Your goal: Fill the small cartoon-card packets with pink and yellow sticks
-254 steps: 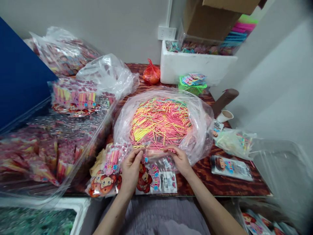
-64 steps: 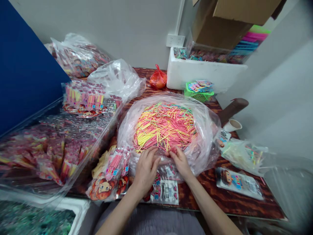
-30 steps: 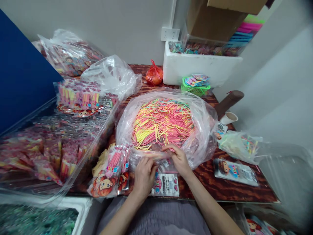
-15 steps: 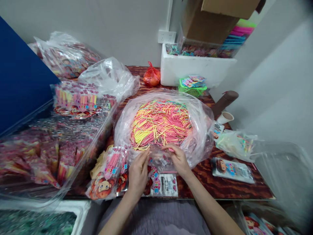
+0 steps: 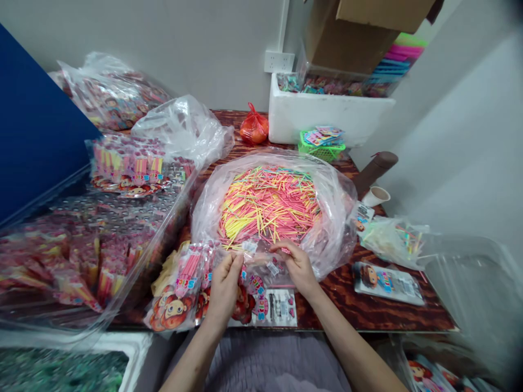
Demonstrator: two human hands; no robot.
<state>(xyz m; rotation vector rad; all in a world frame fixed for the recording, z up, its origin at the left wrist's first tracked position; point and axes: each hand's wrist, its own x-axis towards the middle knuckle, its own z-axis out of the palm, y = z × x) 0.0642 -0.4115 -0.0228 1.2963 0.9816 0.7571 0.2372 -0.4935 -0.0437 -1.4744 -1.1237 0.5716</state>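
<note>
My left hand (image 5: pixel 226 280) is closed in a pinch at the near edge of the open bag, on what looks like the edge of a clear plastic packet (image 5: pixel 259 258). The packet spreads between my two hands. My right hand (image 5: pixel 299 268) is closed too, with the ends of a few pink sticks (image 5: pixel 286 250) showing at its curled fingers. Just beyond lies a heap of thin pink and yellow sticks (image 5: pixel 273 204) in a large clear bag (image 5: pixel 339 218). Printed packets (image 5: pixel 280 307) lie under my hands, and filled packets (image 5: pixel 175 307) lie left of my left hand.
At left stands a clear-lined tray (image 5: pixel 159 228) holding many filled packets. Behind the heap are a red bag (image 5: pixel 254 130), a green basket (image 5: pixel 322 152) and a white foam box (image 5: pixel 327 117). A paper cup (image 5: pixel 376 196), brown bottle (image 5: pixel 378 166) and flat packets (image 5: pixel 388 283) are at right.
My left hand has moved slightly left and toward me, its fingers now pinched together, and clear plastic with a small white label has come up beside it. My right hand has hardly moved.
</note>
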